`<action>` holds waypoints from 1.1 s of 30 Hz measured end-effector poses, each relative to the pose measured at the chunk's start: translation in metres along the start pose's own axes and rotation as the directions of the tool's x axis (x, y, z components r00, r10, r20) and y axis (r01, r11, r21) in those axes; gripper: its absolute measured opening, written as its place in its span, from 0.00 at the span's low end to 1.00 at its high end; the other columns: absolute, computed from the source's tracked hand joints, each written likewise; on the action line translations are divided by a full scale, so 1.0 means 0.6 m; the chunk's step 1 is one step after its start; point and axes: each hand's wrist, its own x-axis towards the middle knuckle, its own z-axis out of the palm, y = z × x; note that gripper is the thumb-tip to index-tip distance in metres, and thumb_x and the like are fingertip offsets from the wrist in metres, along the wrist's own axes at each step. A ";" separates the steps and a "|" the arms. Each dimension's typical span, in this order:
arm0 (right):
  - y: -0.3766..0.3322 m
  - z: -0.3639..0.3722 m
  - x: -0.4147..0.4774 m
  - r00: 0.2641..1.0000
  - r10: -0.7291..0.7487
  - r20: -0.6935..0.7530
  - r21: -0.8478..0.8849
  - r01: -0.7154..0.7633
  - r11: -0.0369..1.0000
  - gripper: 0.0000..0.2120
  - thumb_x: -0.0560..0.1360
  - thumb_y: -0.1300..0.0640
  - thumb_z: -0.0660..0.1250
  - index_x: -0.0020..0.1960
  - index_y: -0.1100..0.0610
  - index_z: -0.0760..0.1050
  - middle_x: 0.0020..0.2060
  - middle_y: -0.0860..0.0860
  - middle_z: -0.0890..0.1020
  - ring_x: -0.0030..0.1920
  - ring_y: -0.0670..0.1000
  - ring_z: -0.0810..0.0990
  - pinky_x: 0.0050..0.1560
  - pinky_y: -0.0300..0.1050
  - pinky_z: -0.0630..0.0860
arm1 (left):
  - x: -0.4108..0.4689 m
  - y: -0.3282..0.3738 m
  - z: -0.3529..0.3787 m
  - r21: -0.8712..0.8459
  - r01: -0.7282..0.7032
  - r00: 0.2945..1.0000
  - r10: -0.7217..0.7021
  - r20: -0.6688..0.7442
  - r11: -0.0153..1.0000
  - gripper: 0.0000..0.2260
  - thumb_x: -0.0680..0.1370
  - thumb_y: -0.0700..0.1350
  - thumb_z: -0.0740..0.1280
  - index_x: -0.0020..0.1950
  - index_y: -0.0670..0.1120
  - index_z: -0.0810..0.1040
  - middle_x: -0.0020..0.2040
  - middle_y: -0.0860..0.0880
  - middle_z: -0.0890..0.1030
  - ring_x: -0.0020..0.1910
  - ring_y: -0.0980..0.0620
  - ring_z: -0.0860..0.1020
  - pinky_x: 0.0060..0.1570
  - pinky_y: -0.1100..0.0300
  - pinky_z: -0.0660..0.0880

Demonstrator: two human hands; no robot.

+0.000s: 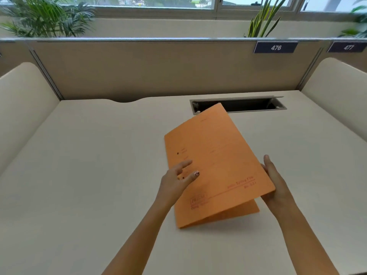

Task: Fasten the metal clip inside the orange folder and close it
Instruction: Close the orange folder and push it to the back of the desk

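Observation:
An orange folder (216, 161) lies on the cream desk (89, 175), spine to the left. Its front cover, with red print, stands slightly raised above the back cover, leaving a gap along the right and near edges. My right hand (276, 185) holds the cover's right edge, fingers under it. My left hand (178, 179) rests on the cover near the spine, fingers spread beside two small holes. The metal clip is hidden inside.
An open cable slot (248, 104) is cut into the desk just behind the folder. Beige partition panels (158, 70) close off the back, cream dividers (21, 108) the sides. Number plates 476 (276, 47) and 477 hang on the partition; plants stand behind.

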 end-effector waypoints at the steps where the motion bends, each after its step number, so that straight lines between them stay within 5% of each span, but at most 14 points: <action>1: 0.003 -0.008 0.002 1.000 0.017 -0.011 -0.008 -0.017 1.000 0.26 0.78 0.37 0.53 0.45 0.52 0.83 0.35 0.50 0.84 0.40 0.50 0.83 0.46 0.46 0.75 | 0.003 -0.010 0.004 0.035 -0.009 1.000 0.010 -0.011 0.999 0.23 0.72 0.58 0.70 0.66 0.60 0.72 0.65 0.57 0.73 0.62 0.58 0.70 0.59 0.60 0.67; 7: 0.023 -0.050 0.022 0.985 0.165 -0.041 -0.236 -0.170 0.957 0.16 0.77 0.48 0.65 0.55 0.59 0.81 0.46 0.55 0.86 0.45 0.53 0.85 0.41 0.46 0.78 | 0.018 -0.058 0.018 0.334 -0.029 0.997 0.052 -0.058 0.942 0.24 0.73 0.54 0.70 0.68 0.53 0.72 0.73 0.51 0.68 0.72 0.50 0.64 0.70 0.51 0.62; 10: 0.039 -0.061 0.035 0.973 0.207 -0.107 -0.372 -0.232 0.899 0.14 0.76 0.57 0.68 0.59 0.63 0.78 0.50 0.59 0.84 0.51 0.59 0.83 0.47 0.49 0.77 | 0.021 -0.081 0.021 0.432 -0.040 0.997 0.066 -0.047 0.901 0.25 0.74 0.55 0.69 0.70 0.52 0.70 0.74 0.51 0.65 0.73 0.50 0.61 0.72 0.52 0.58; 17: 0.061 -0.020 0.047 0.949 0.047 -0.312 -0.657 -0.251 0.711 0.17 0.71 0.56 0.73 0.57 0.61 0.78 0.52 0.56 0.83 0.47 0.54 0.78 0.48 0.45 0.71 | 0.019 -0.111 0.033 0.521 -0.082 0.992 0.120 -0.041 0.850 0.27 0.75 0.56 0.67 0.73 0.54 0.65 0.77 0.52 0.57 0.76 0.50 0.55 0.75 0.51 0.53; 24: 0.074 0.012 0.039 0.942 -0.075 -0.328 -0.753 -0.213 0.622 0.21 0.70 0.54 0.75 0.59 0.60 0.75 0.54 0.57 0.82 0.53 0.58 0.80 0.50 0.47 0.73 | 0.012 -0.126 0.042 0.624 -0.079 0.985 0.157 -0.072 0.777 0.28 0.77 0.58 0.61 0.75 0.56 0.57 0.79 0.52 0.51 0.78 0.50 0.47 0.74 0.55 0.47; 29: 0.076 0.028 0.041 0.956 -0.083 -0.281 -0.743 -0.162 0.650 0.20 0.68 0.56 0.76 0.57 0.58 0.74 0.54 0.56 0.82 0.44 0.52 0.76 0.46 0.44 0.72 | 0.003 -0.131 0.040 0.664 -0.054 0.977 0.177 -0.120 0.746 0.28 0.79 0.58 0.57 0.77 0.55 0.53 0.79 0.51 0.48 0.78 0.49 0.46 0.74 0.55 0.46; 33: 0.080 0.045 0.044 0.957 -0.104 -0.272 -0.733 -0.136 0.666 0.20 0.68 0.55 0.76 0.56 0.59 0.74 0.53 0.55 0.82 0.43 0.50 0.76 0.45 0.43 0.72 | -0.007 -0.121 0.031 0.579 0.013 0.968 0.136 -0.212 0.815 0.30 0.78 0.56 0.62 0.76 0.52 0.56 0.79 0.49 0.50 0.77 0.47 0.48 0.74 0.52 0.52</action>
